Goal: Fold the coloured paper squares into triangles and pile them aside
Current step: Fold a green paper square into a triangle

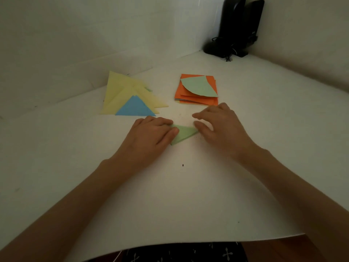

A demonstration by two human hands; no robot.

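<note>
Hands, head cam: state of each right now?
Left hand: open, fingers pressing the green triangle.
Right hand: open, fingertips touching its right corner.

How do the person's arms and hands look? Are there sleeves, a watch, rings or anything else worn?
No sleeves show: both forearms are bare up to the picture's edge. The left hand and the right hand carry no visible ring, watch, bracelet or glove. The only clothing in view is dark fabric with small white cross-like marks at the bottom edge.
</note>
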